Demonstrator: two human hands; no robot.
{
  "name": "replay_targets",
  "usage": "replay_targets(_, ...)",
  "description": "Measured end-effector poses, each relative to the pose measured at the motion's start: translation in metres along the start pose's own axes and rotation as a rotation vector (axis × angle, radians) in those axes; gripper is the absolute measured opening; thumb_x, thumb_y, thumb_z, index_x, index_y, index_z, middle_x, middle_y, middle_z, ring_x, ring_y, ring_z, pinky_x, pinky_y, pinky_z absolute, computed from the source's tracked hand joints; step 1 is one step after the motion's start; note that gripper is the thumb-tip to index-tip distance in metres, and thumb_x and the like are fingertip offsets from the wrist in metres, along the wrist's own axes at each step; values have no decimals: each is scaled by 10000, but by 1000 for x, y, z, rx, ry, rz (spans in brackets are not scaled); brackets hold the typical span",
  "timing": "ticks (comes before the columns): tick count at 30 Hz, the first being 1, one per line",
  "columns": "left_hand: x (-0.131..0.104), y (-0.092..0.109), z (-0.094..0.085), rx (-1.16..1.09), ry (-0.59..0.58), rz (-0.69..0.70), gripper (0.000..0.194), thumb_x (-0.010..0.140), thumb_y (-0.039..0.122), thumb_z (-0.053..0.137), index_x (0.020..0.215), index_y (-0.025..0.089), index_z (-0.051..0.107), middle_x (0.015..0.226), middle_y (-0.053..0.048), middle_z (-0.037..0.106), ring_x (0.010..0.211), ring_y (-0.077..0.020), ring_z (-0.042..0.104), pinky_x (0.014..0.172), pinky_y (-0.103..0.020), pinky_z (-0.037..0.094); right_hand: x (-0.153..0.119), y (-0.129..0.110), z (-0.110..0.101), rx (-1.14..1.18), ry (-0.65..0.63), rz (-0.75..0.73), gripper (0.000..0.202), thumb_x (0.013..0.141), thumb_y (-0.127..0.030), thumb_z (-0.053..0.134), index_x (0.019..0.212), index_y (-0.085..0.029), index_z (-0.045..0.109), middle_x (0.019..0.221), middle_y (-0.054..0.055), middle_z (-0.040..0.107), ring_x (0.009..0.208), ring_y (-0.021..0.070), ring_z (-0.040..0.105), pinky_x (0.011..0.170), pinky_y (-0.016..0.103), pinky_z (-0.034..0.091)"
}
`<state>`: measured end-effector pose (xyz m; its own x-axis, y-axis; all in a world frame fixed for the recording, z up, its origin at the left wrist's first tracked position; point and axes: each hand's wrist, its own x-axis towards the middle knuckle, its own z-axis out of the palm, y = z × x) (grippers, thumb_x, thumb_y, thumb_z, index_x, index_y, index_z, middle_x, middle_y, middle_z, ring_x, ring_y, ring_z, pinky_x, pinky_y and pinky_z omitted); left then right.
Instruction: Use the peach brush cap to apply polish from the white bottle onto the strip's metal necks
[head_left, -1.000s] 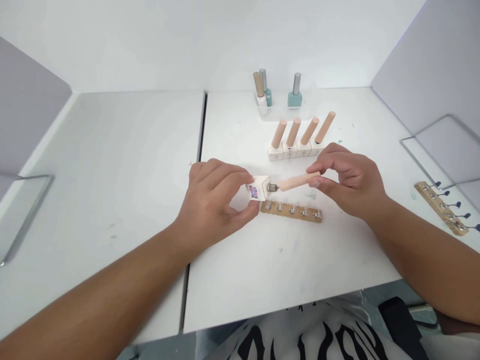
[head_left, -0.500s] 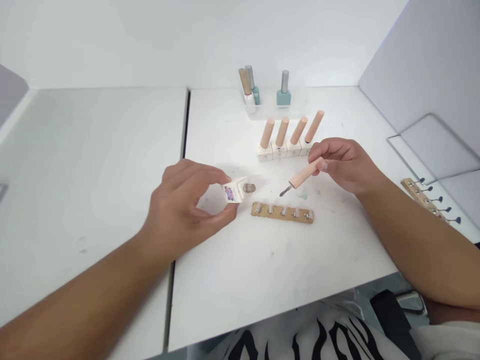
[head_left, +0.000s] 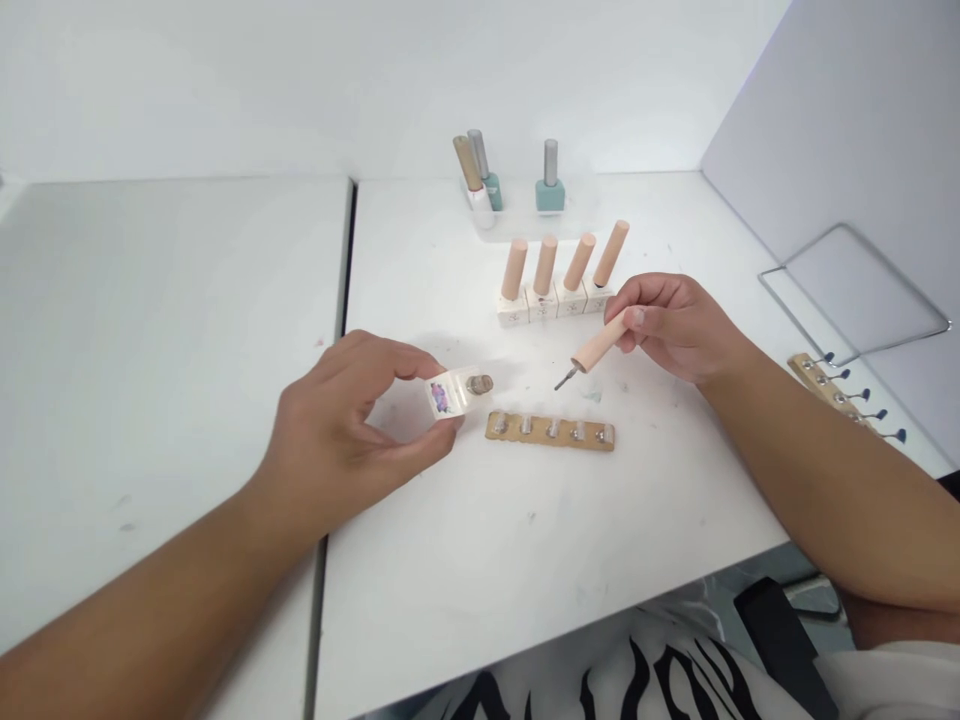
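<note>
My left hand pinches a small white nail polish bottle with a flower print, tilted so that its uncapped neck points right. Between the fingertips of my right hand is the peach-coloured handle of a nail polish brush; its dark bristle tip points down and left, apart from the bottle neck. Below the brush lies a tan strip bearing several clear nail tips in a row. Neither hand touches the strip.
Several white bottles with peach caps stand in a row behind my hands. A clear tray farther back holds three polish bottles. At right are a metal wire frame and another tan strip with dark-tipped pieces.
The bottle in my left hand has turned slightly and its neck is a bit farther from the brush. The whole view has shifted a little; both hands keep their holds.
</note>
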<state>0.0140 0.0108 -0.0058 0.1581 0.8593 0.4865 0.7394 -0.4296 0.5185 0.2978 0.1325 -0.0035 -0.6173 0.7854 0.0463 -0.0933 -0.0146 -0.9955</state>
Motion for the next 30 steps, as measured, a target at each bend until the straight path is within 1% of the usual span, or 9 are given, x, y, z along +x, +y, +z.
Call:
replay_targets(3,2,1,0,6,-16,6,177,737,233,680,890,243,591,835,2,631,737,-170,578,571,-316,460,-3,-1,8,-33,106,-38,231,742,-391,749,731,-172,674,547,-39,578,549,74,542,605,251,472)
replay_targets(7,3,4,1,10,-32,60,150,764,246,659,886,259,572,817,8,632,733,-165,571,599,-307,459,-9,-5,22,-69,211,-59,245,733,-410,752,700,-180,672,518,-35,570,526,81,527,570,255,452)
replay_targets(10,2,6,2,-7,-33,63,175,759,214,660,897,253,559,820,11,636,746,-165,575,647,-319,470,-13,-8,31,-87,237,-63,242,731,-410,753,693,-182,681,512,-34,572,517,74,515,552,244,440)
replay_targets(14,1,8,3,0,-27,89,196,746,208,676,894,253,557,816,7,653,732,-173,574,650,-344,476,-17,-9,37,-150,261,-71,240,734,-401,752,684,-178,680,515,-28,571,533,80,521,546,243,444)
replay_targets(16,1,10,3,-2,-37,69,180,757,214,663,891,266,555,814,1,658,734,-185,576,649,-364,480,-18,-10,39,-177,275,-83,240,727,-400,757,681,-178,679,533,-24,583,528,82,526,540,248,456)
replay_targets(20,2,12,3,-8,-46,61,150,767,219,645,874,267,552,816,-4,666,738,-189,580,651,-381,483,-19,-10,43,-225,289,-114,232,733,-396,752,678,-183,676,566,-22,598,515,81,534,529,252,478)
replay_targets(25,3,10,4,-9,-31,90,165,759,226,668,878,245,555,808,5,654,736,-172,572,647,-350,473,-19,-10,44,-226,292,-108,230,735,-397,749,676,-185,683,560,-23,590,518,79,531,524,247,466)
replay_targets(27,2,8,4,-19,-31,84,176,756,224,671,889,248,558,810,11,647,741,-169,571,652,-342,471,-17,-9,40,-200,258,-108,224,739,-393,747,684,-183,690,564,-24,591,519,71,526,534,240,460)
replay_targets(30,0,4,2,-30,-28,66,179,752,238,678,891,255,567,815,12,637,742,-168,569,641,-331,462,-14,-8,28,-159,166,-109,191,757,-357,738,705,-179,694,573,-28,594,532,61,534,559,226,458)
